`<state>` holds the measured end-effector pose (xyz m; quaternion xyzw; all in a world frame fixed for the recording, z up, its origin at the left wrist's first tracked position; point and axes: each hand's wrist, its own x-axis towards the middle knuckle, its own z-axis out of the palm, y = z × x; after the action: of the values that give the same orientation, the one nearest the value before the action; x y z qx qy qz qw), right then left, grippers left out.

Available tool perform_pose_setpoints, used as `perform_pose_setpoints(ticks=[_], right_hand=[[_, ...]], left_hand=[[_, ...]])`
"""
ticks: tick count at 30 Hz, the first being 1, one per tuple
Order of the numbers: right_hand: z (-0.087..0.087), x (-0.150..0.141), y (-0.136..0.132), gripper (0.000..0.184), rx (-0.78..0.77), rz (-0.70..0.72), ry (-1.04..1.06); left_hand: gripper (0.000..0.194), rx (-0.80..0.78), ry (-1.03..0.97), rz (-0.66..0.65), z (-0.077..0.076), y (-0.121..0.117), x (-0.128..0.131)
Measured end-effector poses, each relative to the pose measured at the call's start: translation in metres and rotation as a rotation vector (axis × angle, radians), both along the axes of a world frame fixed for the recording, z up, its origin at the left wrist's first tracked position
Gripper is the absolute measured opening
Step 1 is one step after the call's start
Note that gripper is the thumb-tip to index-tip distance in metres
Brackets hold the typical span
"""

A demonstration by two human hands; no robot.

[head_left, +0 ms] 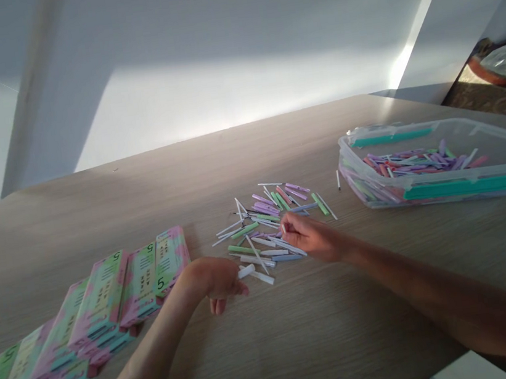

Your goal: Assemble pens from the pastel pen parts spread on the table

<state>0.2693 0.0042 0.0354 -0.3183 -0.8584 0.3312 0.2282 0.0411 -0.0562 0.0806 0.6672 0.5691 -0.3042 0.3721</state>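
We lean over a wood-grain counter (100,234), both hands at a loose heap of coloured paper strips (266,222) in white, green, lilac, pink and pale blue. Our right hand (308,238) sits on the heap's near edge, its fingers (288,225) pinched narrow on a thin white strip (284,229). Our left hand (216,279) rests just beside the heap, fingers curled in, with a short white strip (246,271) poking out by them; we cannot tell whether they grip it. To the right stands a clear plastic tub (362,166) holding more mixed strips, with teal strips along its long sides. One white strip (338,179) lies just beside it. Left of our hands, pink-and-green printed cards (108,295) marked with a 5 lie overlapping in a row.
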Motion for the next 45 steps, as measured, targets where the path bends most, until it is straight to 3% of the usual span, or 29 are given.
perform_pose_setpoints(ticks=[3,7,17,23,28,31,41,45], right_hand=[[-0.011,0.014,-0.031,0.007,-0.107,0.066,-0.055],[-0.024,0.021,-0.053,0.005,0.014,0.029,-0.111],[-0.028,0.015,-0.049,0.010,0.139,0.144,-0.395],[-0.017,0.030,-0.049,0.037,0.002,0.182,-0.213],[-0.014,0.038,-0.033,0.021,-0.216,0.024,-0.027],[-0.018,0.038,-0.026,0.014,-0.259,-0.024,-0.017],[-0.028,0.026,-0.049,0.022,0.133,0.083,-0.201],[-0.030,0.024,-0.052,0.016,0.237,0.027,-0.373]], left_hand=[[0.046,-0.013,-0.014,0.011,0.001,-0.001,0.001],[0.046,-0.002,-0.036,0.014,0.004,-0.002,0.003],[0.025,-0.036,-0.071,0.010,0.006,-0.003,0.007],[0.030,-0.073,-0.104,0.000,0.009,-0.003,0.006],[0.033,-0.080,-0.113,0.020,0.013,-0.004,0.007],[0.029,-0.075,-0.118,0.014,0.015,-0.005,0.009],[0.030,-0.090,-0.106,-0.011,0.019,-0.007,0.011],[0.030,-0.080,-0.110,0.001,0.020,-0.008,0.012]])
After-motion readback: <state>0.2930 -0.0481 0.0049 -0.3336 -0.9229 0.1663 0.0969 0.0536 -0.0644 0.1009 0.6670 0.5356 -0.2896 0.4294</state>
